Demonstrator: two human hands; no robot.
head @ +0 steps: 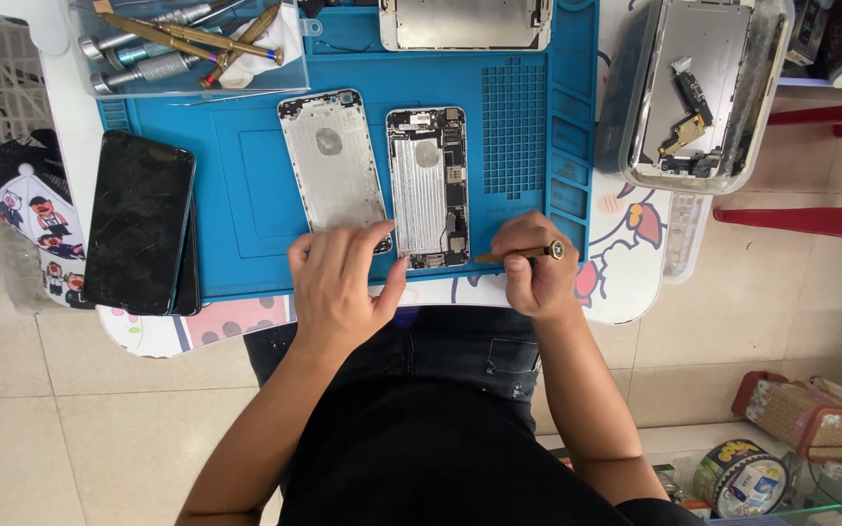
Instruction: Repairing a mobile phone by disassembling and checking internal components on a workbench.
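Two opened silver phone housings lie side by side on a blue repair mat (246,175). The left housing (331,166) is an empty shell. The right housing (429,185) still carries circuit boards and parts. My left hand (338,282) rests at the near ends of both, its thumb against the right housing's bottom corner. My right hand (533,268) grips a small brass screwdriver (518,255), held level, with its tip pointing at the lower right edge of the right housing.
A black phone screen (138,222) lies stacked on the mat's left edge. A clear tray of screwdrivers (182,44) sits at the back left. A clear box of phone parts (699,93) stands at the right. Another metal panel (465,21) lies at the back. A red stool (830,166) is beyond.
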